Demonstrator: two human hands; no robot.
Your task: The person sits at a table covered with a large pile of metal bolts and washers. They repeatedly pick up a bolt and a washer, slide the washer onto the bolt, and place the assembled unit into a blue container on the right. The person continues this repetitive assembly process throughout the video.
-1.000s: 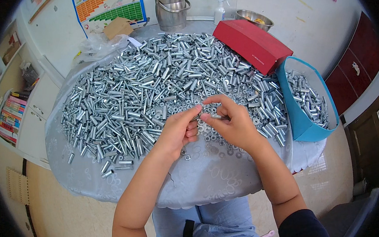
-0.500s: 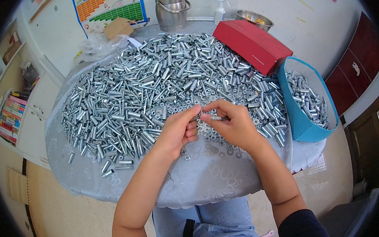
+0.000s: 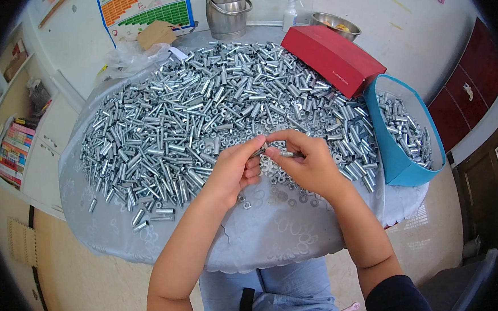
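Grey patterned cloth covers the surface (image 3: 271,234), heaped with silver fittings (image 3: 146,144). Above its near part, a slim, shiny metal piece (image 3: 290,154) lies crosswise, held in the curled right grip (image 3: 309,160), pointing toward the left grip (image 3: 234,172), which pinches a darker bit (image 3: 257,153), mostly hidden.

Across the worktop (image 3: 265,234), tubes (image 3: 146,144), with washers (image 3: 279,179) toward the middle front. Behind, left to right: plastic bag (image 3: 132,61), pot (image 3: 227,20), spray bottle (image 3: 289,17), bowl (image 3: 349,36). Back right, box (image 3: 334,59); just before it, bin (image 3: 405,173) with more tubes inside.
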